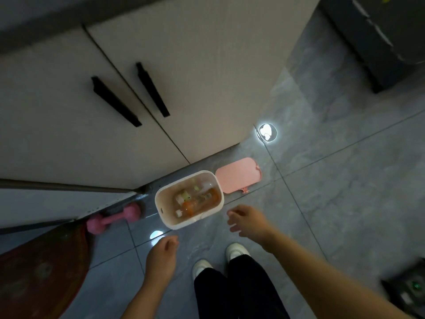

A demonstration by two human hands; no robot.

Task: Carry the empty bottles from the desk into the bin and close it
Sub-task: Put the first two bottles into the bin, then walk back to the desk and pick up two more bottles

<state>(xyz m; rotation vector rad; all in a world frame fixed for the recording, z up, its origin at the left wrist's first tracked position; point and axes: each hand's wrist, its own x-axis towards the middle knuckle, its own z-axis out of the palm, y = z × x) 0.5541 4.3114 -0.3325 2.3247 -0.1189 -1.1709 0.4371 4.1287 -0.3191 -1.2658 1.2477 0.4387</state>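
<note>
A small white bin stands open on the grey tiled floor in front of a cabinet. Inside it lie several plastic bottles, the clearest an orange-tinted one. The bin's pink lid lies flat on the floor just right of the bin, touching its rim. My left hand hovers below the bin with fingers loosely curled, holding nothing. My right hand is to the right of the bin, fingers spread and empty. Neither hand touches the bin or the lid.
A white cabinet with two black handles rises behind the bin. A pink dumbbell lies left of the bin beside a red object. My two white shoes stand below. A dark device sits at lower right.
</note>
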